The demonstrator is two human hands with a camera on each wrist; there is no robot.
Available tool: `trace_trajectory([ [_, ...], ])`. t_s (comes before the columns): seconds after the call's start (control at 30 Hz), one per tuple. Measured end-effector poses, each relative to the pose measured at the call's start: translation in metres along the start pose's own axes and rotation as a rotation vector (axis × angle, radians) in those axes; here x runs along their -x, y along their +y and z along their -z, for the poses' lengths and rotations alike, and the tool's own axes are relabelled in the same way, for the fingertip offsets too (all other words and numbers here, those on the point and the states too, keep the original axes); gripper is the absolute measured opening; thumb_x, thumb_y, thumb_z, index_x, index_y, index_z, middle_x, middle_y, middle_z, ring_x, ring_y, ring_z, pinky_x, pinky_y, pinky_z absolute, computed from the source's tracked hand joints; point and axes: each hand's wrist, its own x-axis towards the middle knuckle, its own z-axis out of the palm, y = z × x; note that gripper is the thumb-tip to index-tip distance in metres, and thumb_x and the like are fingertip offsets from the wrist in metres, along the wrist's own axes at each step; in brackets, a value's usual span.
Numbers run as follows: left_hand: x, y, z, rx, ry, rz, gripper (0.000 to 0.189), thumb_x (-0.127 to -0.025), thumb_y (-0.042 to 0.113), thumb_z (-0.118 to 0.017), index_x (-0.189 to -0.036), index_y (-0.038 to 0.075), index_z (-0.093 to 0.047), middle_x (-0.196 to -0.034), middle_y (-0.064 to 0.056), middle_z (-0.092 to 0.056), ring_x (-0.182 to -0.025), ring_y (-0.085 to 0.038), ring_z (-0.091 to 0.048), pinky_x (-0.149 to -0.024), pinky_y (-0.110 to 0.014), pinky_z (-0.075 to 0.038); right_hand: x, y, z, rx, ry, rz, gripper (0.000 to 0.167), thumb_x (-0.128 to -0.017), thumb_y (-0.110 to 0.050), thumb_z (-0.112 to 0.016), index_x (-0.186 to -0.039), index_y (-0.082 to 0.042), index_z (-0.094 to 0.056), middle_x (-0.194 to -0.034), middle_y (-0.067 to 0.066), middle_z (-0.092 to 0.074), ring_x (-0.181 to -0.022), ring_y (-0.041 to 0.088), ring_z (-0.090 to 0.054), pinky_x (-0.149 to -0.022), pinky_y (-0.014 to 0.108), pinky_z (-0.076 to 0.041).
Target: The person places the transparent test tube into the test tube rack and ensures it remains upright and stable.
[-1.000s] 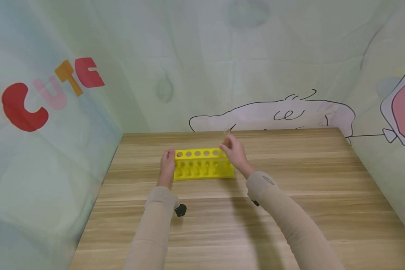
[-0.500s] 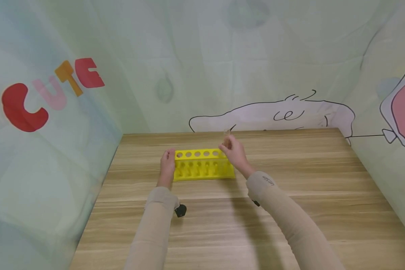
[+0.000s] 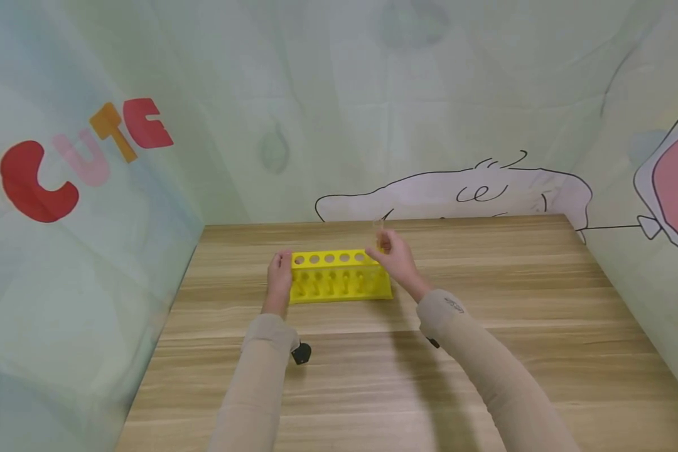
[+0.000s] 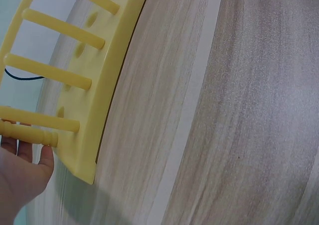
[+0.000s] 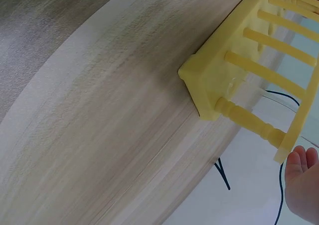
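Observation:
A yellow test tube rack [image 3: 340, 294] stands upright on the table, with a row of round holes along its top bar. My left hand [image 3: 279, 276] grips the rack's left end; in the left wrist view its fingers curl round the turned end post [image 4: 30, 133]. A clear test tube [image 3: 378, 223] stands in the hole at the rack's right end, its rim above the top bar. My right hand [image 3: 398, 258] is beside that tube, thumb and forefinger parted around it. In the right wrist view the right hand's fingers [image 5: 299, 159] are by the top bar's end.
The wood-grain table [image 3: 350, 389] extends around the rack. Behind it hangs a pale printed cloth [image 3: 339, 113], and another side of cloth with coloured letters [image 3: 39, 182] rises on the left. A black device [image 3: 302, 353] is at the left wrist.
The right thumb and forefinger have spread apart from the tube, and the right hand has shifted slightly right. The left hand and the rack stay put.

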Motion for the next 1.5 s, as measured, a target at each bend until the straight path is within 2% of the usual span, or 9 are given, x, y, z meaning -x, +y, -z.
trace_trajectory([
  [0.2, -0.001, -0.001, 0.000, 0.006, 0.006, 0.000, 0.036, -0.095, 0.038, -0.030, -0.119, 0.013, -0.042, -0.116, -0.003, -0.042, -0.106, -0.017, -0.035, -0.094, -0.033, -0.029, 0.005, 0.001, 0.003, 0.026, 0.012, 0.019, 0.043, -0.080, -0.025, -0.065, -0.114, -0.005, -0.047, -0.108, 0.015, -0.053, -0.099, 0.024, -0.050, -0.088, 0.034, -0.043],
  [0.47, -0.002, -0.001, -0.001, 0.020, 0.018, 0.006, 0.038, -0.096, 0.034, -0.030, -0.123, 0.010, -0.042, -0.118, -0.005, -0.043, -0.106, -0.018, -0.035, -0.095, -0.033, -0.029, 0.004, 0.003, 0.007, 0.020, -0.004, -0.003, 0.044, -0.081, -0.021, -0.064, -0.117, -0.004, -0.046, -0.116, 0.017, -0.053, -0.105, 0.026, -0.050, -0.090, 0.037, -0.042],
  [0.7, -0.003, -0.001, 0.000, 0.042, 0.008, 0.026, 0.039, -0.096, 0.034, -0.031, -0.126, 0.011, -0.041, -0.123, -0.005, -0.042, -0.110, -0.018, -0.035, -0.098, -0.035, -0.028, 0.006, 0.004, 0.009, 0.035, 0.020, -0.002, 0.039, -0.081, -0.021, -0.063, -0.112, -0.002, -0.049, -0.111, 0.014, -0.055, -0.102, 0.025, -0.051, -0.091, 0.036, -0.041],
  [0.9, -0.003, -0.001, 0.000, 0.021, 0.008, 0.028, 0.040, -0.096, 0.035, -0.030, -0.128, 0.012, -0.040, -0.128, -0.003, -0.040, -0.113, -0.018, -0.034, -0.101, -0.036, -0.027, 0.008, 0.009, 0.012, 0.034, 0.024, -0.017, 0.040, -0.081, -0.023, -0.064, -0.113, -0.003, -0.049, -0.111, 0.013, -0.055, -0.102, 0.025, -0.050, -0.092, 0.037, -0.040],
  [1.13, -0.004, -0.002, 0.000, 0.030, 0.007, 0.024, 0.040, -0.096, 0.035, -0.031, -0.127, 0.012, -0.040, -0.125, -0.003, -0.041, -0.110, -0.018, -0.035, -0.099, -0.034, -0.028, 0.011, 0.016, 0.015, 0.057, 0.026, -0.036, 0.041, -0.080, -0.025, -0.064, -0.112, -0.005, -0.048, -0.113, 0.012, -0.054, -0.105, 0.026, -0.050, -0.093, 0.038, -0.040],
  [1.4, 0.001, -0.002, 0.001, -0.028, -0.017, 0.019, 0.038, -0.093, 0.046, -0.030, -0.118, 0.019, -0.042, -0.119, -0.001, -0.041, -0.105, -0.017, -0.037, -0.092, -0.032, -0.030, 0.014, 0.025, 0.019, 0.052, 0.039, -0.031, 0.036, -0.081, -0.024, -0.064, -0.109, -0.006, -0.049, -0.113, 0.014, -0.054, -0.104, 0.026, -0.050, -0.092, 0.037, -0.040],
  [1.5, 0.002, -0.002, 0.002, -0.031, -0.019, 0.016, 0.040, -0.092, 0.049, -0.030, -0.117, 0.020, -0.042, -0.118, -0.001, -0.042, -0.104, -0.018, -0.037, -0.091, -0.032, -0.031, 0.014, 0.028, 0.020, 0.046, 0.048, -0.018, 0.037, -0.081, -0.024, -0.064, -0.108, -0.003, -0.050, -0.110, 0.015, -0.055, -0.102, 0.026, -0.051, -0.090, 0.037, -0.041],
])
